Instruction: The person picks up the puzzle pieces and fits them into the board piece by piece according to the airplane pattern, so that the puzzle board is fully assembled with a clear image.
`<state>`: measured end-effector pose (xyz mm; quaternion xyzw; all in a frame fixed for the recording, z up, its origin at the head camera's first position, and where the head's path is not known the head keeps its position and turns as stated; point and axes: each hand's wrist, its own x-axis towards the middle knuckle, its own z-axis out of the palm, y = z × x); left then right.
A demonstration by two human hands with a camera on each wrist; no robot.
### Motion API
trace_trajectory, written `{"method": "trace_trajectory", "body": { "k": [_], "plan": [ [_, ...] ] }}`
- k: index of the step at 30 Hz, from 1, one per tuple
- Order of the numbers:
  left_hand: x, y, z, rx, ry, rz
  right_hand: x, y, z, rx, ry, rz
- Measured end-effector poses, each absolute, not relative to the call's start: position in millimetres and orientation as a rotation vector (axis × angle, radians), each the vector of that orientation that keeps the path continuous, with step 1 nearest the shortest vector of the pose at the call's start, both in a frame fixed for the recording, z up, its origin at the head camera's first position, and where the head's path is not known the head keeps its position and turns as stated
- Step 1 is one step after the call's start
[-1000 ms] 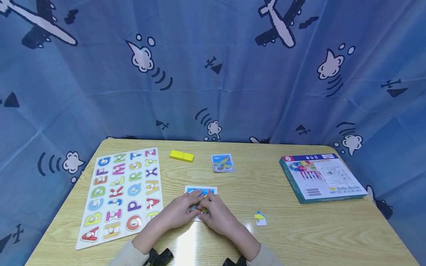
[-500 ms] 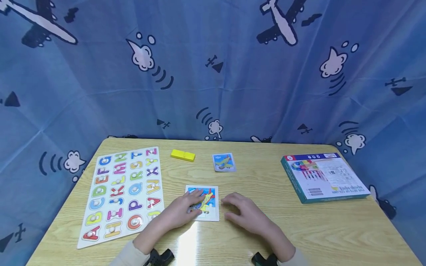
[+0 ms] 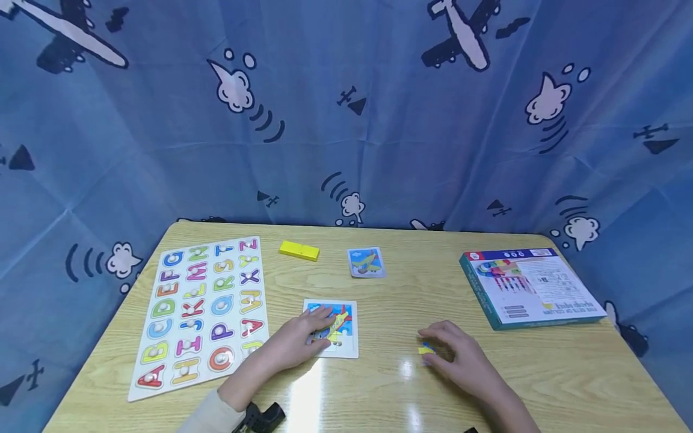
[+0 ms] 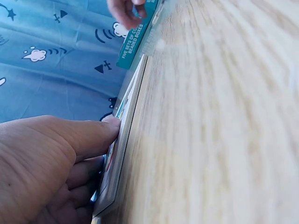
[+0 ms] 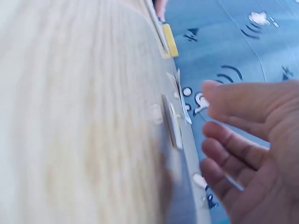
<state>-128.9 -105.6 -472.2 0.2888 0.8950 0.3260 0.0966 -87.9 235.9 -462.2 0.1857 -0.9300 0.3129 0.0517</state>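
Observation:
My left hand (image 3: 298, 341) rests on the left part of a small square jigsaw puzzle (image 3: 351, 346), which has a white border and a yellow airplane picture. In the left wrist view the thumb (image 4: 100, 135) touches the face of the puzzle; part of the picture is hidden under the hand. To the right, my right hand (image 3: 462, 358) hovers at a loose puzzle piece (image 3: 425, 350), yellow, blue and white, partly covered by the thumb. The right wrist view shows the fingers apart from the piece (image 5: 172, 122), which sits at the table surface. Nothing is gripped there.
A white alphabet board (image 3: 206, 328) with knobbed letters lies at the left. Behind the puzzle are a yellow block (image 3: 299, 251) and a small airplane picture card (image 3: 366, 263). A flat green-edged box (image 3: 533, 288) lies at the right. A blue curtain (image 3: 346, 120) hangs behind the table.
My right hand has lifted off the puzzle and moved right to the loose piece, uncovering the right part of the airplane picture. My left hand has stayed on the puzzle.

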Motion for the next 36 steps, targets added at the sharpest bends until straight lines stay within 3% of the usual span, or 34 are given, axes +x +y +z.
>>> {"method": "trace_trajectory", "body": {
  "k": [23,36],
  "plan": [
    [-129,-106,-474,0.835,2.66,0.926,-84,249,-480,0.691,-2.793,0.9],
    [-130,-106,-474,0.859,2.659,0.933,-97,210,-465,0.765,-2.851,0.957]
  ]
}}
